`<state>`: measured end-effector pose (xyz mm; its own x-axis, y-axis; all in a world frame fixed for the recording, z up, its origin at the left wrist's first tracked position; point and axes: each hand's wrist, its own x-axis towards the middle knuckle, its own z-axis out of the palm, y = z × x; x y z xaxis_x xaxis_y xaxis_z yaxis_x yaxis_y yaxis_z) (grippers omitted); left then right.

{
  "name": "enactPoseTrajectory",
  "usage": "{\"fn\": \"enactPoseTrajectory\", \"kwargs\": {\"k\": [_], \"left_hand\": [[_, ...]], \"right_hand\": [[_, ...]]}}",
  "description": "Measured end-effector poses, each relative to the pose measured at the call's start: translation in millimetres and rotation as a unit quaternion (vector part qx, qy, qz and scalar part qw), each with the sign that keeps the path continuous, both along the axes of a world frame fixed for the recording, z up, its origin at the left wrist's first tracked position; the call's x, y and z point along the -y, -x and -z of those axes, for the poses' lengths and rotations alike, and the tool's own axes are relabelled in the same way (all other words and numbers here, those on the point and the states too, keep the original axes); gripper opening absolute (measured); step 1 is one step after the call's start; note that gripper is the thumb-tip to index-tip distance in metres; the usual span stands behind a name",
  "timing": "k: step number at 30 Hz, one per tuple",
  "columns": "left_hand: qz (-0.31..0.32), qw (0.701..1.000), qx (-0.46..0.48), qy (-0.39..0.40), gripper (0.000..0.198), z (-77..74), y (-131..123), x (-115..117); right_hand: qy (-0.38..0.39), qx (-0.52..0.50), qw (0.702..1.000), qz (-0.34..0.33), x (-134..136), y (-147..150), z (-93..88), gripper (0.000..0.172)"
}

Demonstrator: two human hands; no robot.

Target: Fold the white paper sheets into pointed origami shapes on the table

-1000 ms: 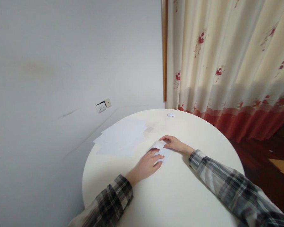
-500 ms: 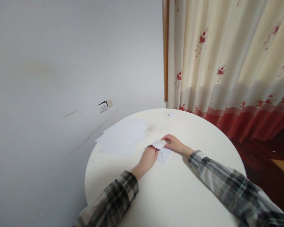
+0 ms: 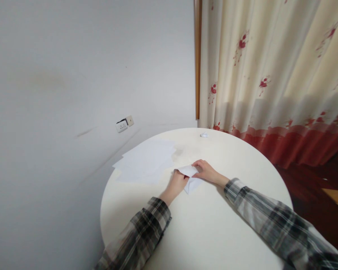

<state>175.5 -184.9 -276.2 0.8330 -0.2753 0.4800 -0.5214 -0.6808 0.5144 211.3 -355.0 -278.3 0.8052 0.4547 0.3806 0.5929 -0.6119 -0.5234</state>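
Observation:
A partly folded sheet of white paper is held between my two hands, just above the middle of the table. My left hand grips its left side, with the fingertips tucked beneath a raised flap. On the opposite side, my right hand pinches the flap's right edge between thumb and fingers. A pointed lower part of the paper shows below the flap, with a crease in it. Some of the left fingers are hidden by the paper.
Loose white sheets lie spread at the left of the round white table. A small crumpled piece of paper sits near the far edge. Behind are a wall with a socket and a flowered curtain.
The lower point of the folded paper has swung slightly left. My left hand and forearm have shifted a little, while my right hand keeps its pinch in nearly the same place.

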Motion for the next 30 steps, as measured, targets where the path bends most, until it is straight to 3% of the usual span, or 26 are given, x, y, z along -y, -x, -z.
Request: {"fn": "enactPoseTrajectory", "kwargs": {"k": [5, 10, 13, 19, 30], "left_hand": [[-0.020, 1.000, -0.020, 0.010, 0.028, -3.7, -1, 3], [-0.037, 0.998, -0.029, 0.045, 0.026, -0.9, -5, 4], [-0.042, 0.996, -0.036, 0.077, 0.025, 1.7, -10, 4], [-0.039, 0.987, -0.039, 0.148, 0.023, 2.5, -19, 6], [-0.031, 0.980, -0.034, 0.191, 0.022, 1.8, -21, 6]], "right_hand": [[0.010, -0.006, 1.000, 0.016, -2, 5, -2.8, 0.047], [0.018, -0.008, 0.999, 0.028, -8, 19, -0.9, 0.079], [0.015, -0.006, 0.999, 0.043, -14, 30, 2.3, 0.089], [0.023, 0.003, 0.994, 0.107, -28, 45, 1.7, 0.096], [0.039, -0.014, 0.993, 0.112, -29, 50, -1.9, 0.097]]}}
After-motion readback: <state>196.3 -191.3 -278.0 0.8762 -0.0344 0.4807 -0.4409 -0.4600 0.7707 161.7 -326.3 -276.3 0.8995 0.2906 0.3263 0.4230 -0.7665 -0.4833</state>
